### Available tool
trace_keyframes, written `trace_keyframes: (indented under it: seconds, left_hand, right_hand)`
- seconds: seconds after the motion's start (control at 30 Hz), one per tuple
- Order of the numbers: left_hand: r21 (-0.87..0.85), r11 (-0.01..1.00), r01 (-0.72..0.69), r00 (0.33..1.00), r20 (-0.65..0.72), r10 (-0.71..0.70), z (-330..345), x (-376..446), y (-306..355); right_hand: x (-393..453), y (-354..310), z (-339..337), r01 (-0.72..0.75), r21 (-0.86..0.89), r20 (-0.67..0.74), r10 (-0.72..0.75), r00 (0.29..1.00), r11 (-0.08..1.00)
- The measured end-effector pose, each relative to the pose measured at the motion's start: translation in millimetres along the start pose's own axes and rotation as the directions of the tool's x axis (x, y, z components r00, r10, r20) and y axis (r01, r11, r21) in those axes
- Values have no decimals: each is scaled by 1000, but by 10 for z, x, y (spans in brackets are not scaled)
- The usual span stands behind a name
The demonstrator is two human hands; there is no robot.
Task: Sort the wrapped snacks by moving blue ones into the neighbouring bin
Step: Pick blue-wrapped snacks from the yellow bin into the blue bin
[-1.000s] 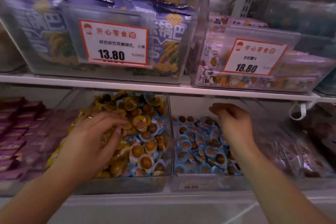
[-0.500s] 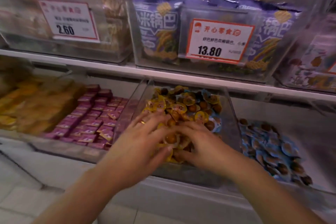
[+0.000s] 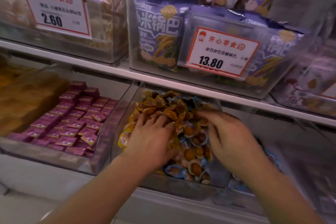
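A clear bin [image 3: 125,112] on the lower shelf holds a heap of small wrapped snacks, yellow ones [image 3: 163,103] at the back and left, blue ones [image 3: 174,170] at the front and right. My left hand [image 3: 151,140] lies flat on the yellow side with fingers spread. My right hand [image 3: 229,136] rests on the right side of the heap, fingers stretched leftward over the snacks, and I see nothing pinched in it. The neighbouring bin to the right is mostly hidden by my right arm, and only a few blue wrappers [image 3: 272,157] of its contents show.
Left of the mixed bin stands a bin of flat purple packets [image 3: 76,120], then blurred orange goods [image 3: 27,100]. A white shelf edge [image 3: 109,71] runs just above. On it stand bins of purple bags [image 3: 160,38] with price cards 13.80 [image 3: 220,51] and 2.60 [image 3: 56,9].
My right hand left the blue bin on the right and came into the mixed bin beside my left hand. My view swung left. The two hands have since spread apart on the heap.
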State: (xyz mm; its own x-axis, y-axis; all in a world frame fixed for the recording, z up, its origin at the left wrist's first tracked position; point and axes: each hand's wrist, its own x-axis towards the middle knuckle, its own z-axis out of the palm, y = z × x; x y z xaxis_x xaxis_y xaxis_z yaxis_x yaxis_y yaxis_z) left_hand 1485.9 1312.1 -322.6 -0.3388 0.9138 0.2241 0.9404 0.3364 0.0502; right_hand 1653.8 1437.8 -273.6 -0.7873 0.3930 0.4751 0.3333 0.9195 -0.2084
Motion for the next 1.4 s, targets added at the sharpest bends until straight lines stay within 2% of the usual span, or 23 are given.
trace_keyframes:
  seconds: [0.07, 0.13, 0.23, 0.3, 0.37, 0.43, 0.53, 0.6, 0.77, 0.97, 1.03, 1.13, 1.2, 1.33, 1.4]
  left_hand:
    - [44, 999, 32, 997, -66, -29, -72, 63, 42]
    - [46, 999, 24, 989, -145, -17, -141, 108, 103]
    - [10, 991, -135, 944, -303, 132, -189, 185, 309]
    - [2, 958, -287, 941, -187, 282, -166, 353, 487]
    - [-12, 934, -357, 933, 44, 357, -85, 587, 594]
    - [23, 937, -349, 921, 195, 338, -8, 745, 597]
    - [69, 945, -320, 932, 200, 301, 111, 732, 547]
    - [-11, 961, -278, 935, 227, 273, 155, 636, 505]
    - [-173, 984, -42, 944, 315, 96, 31, 591, 318]
    - [-10, 997, 71, 912, 406, -61, 98, 618, 554]
    - [-24, 997, 75, 924, 378, -61, 144, 618, 619]
    - [-123, 991, 47, 976, 216, -19, 221, 535, 675]
    - [-178, 983, 36, 988, 154, -8, 273, 478, 679]
    - [-126, 992, -17, 988, 148, 36, 291, 472, 691]
    - [-165, 985, -43, 985, 157, 69, 258, 487, 691]
  right_hand:
    - [-207, 117, -38, -74, 156, -95, 90, 991, 985]
    - [-393, 196, 52, -142, 272, -91, 172, 981, 952]
    - [-553, 245, 196, -160, 325, -118, 208, 971, 932]
    - [-566, 270, 201, -160, 368, -160, 231, 960, 916]
    - [-568, 316, 182, -214, 418, -143, 296, 944, 883]
    - [-575, 358, 181, -272, 441, -93, 345, 934, 855]
    - [-556, 351, 207, -291, 396, -44, 335, 941, 871]
    - [-549, 332, 217, -282, 379, -32, 317, 948, 881]
    - [-562, 320, 202, -278, 391, -41, 318, 947, 877]
    - [-571, 299, 205, -281, 416, -59, 334, 941, 865]
    - [-564, 298, 217, -281, 405, -63, 334, 941, 870]
    - [-543, 303, 237, -285, 391, -64, 335, 940, 875]
    - [-526, 304, 246, -286, 386, -61, 334, 940, 877]
    - [-506, 309, 259, -288, 384, -59, 334, 941, 877]
    - [-508, 310, 250, -290, 386, -62, 339, 939, 876]
